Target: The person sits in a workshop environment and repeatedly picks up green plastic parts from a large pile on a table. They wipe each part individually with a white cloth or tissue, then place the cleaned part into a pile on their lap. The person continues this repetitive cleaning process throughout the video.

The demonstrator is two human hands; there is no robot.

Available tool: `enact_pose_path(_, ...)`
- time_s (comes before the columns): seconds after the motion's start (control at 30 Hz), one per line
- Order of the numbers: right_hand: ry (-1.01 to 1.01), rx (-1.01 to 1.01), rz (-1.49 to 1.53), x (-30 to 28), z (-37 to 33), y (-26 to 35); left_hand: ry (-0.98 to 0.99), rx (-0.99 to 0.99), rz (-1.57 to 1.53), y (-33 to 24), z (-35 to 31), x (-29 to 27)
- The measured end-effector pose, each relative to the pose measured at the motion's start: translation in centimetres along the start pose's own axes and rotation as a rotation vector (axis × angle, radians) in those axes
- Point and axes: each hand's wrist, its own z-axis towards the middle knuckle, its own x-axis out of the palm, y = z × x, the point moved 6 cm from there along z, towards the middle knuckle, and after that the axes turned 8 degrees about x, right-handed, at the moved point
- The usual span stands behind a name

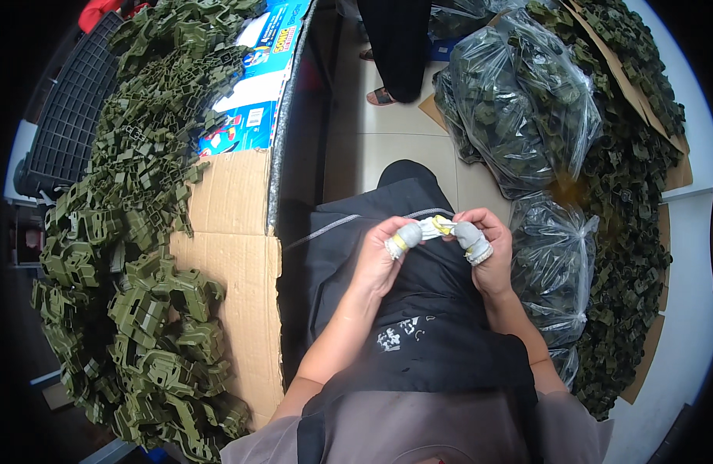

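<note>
Over my lap, my left hand [378, 251] and my right hand [496, 255] are close together, fingers closed. Between the fingertips they pinch a small white-and-yellow piece [434, 226], which looks like soft cloth; its exact kind is unclear. A greyish-white fabric finger cover [406, 237] with a yellow band sits on my left thumb. The right thumb wears a similar grey-white cover [472, 241]. Both hands touch the piece, one at each end. My black apron [403, 301] lies beneath them, with white worn print on it.
Left stands a table covered with cardboard [225, 201], heaped with olive-green plastic parts [163, 325]. A black crate [74, 100] is behind them. Clear bags of dark green parts [519, 100] and a loose heap [627, 278] lie right. Another person's leg [395, 46] is ahead.
</note>
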Motion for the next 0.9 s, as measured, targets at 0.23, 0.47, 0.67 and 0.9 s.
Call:
enact_pose_path(0.23,0.001,0.089,0.112,-1.3,0.3,-1.4,-0.007,0.13,0.345,-1.3,0.1,0.0)
enact_pose_path(0.47,-0.052,-0.411,-0.877,1.8,-1.0,5.1,-0.035,0.11,0.277,-1.2,0.1,-0.1)
enact_pose_path(0.67,0.063,-0.72,-1.107,3.1,-2.1,4.5,-0.028,0.102,0.281,-0.7,0.3,0.0)
enact_pose_path(0.9,0.228,-0.729,-1.02,3.2,-2.9,4.6,-0.086,0.142,0.186,-0.4,0.4,-0.4)
